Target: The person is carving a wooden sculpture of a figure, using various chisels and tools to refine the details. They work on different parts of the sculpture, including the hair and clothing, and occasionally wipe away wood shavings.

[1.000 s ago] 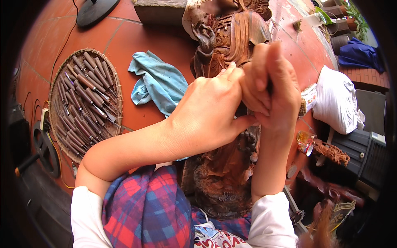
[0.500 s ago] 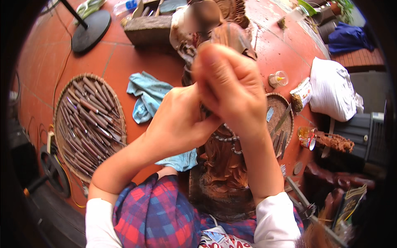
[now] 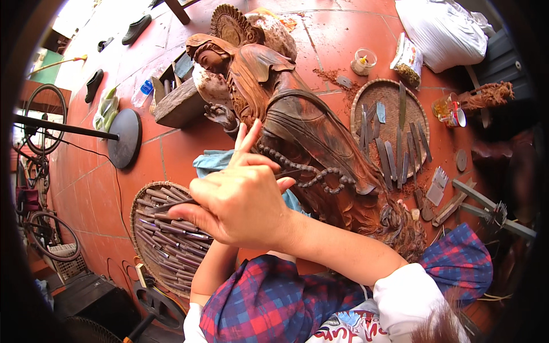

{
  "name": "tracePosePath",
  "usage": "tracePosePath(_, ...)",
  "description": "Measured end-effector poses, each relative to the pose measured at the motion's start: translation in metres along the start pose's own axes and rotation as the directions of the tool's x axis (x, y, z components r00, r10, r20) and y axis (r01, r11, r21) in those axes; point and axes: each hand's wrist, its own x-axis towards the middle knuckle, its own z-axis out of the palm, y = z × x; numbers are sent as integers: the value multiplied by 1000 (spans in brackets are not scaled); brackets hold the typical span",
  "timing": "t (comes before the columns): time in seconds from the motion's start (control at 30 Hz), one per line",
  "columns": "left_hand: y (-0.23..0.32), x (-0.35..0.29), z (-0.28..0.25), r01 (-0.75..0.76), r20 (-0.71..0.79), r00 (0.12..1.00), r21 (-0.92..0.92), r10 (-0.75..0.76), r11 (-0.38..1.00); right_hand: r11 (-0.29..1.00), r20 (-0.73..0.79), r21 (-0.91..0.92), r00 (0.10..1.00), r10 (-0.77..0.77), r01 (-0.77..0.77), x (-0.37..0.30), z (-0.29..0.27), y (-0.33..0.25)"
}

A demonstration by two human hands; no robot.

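Observation:
A carved wooden statue (image 3: 297, 114) of a robed figure lies aslant before me, its head at the far left and its base by my lap. My right hand (image 3: 243, 200) is closed round a slim dark tool (image 3: 178, 203), whose ends show on both sides of the fist; its exact kind cannot be made out. Mostly hidden behind it is my left hand (image 3: 247, 139); two fingers stretch upward while the thumb and other fingers seem to close on the tool's right end. Both hands are over the statue's chest and carved bead string (image 3: 320, 178).
A round basket (image 3: 137, 228) of chisels stands at the left. Another basket (image 3: 355, 106) with flat files lies right of the statue. Around are a blue cloth (image 3: 210, 162), a wooden box (image 3: 178, 104), a black stand base (image 3: 127, 139), a glass jar (image 3: 363, 62) and a white sack (image 3: 440, 31).
My view has swung, so the statue now lies slanted and shows its head. My right hand has come down and left, across the left one; the slim tool now shows.

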Motion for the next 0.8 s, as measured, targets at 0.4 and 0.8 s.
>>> tracePosePath(0.4,-27,9,8,-96,-14,995,172,100,980,995,12,-66,997,80,-79,6,7,17)
tracePosePath(0.8,-19,-6,13,-58,-51,997,74,62,996,995,29,-65,997,72,-70,0,-7,12)
